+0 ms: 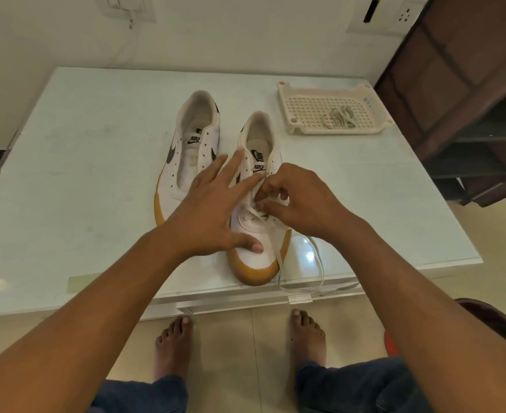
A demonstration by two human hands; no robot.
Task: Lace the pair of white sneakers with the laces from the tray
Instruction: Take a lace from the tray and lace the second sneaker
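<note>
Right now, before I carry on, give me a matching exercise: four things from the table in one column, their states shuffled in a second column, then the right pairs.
Things
1. left sneaker
2. right sneaker
3. tray
4. right hand

States
A. holds a bundled lace
B. pinches a lace
C. unlaced
D. partly laced, near the toe

Pairs: 1-C; 2-D; 3-A; 4-B
</note>
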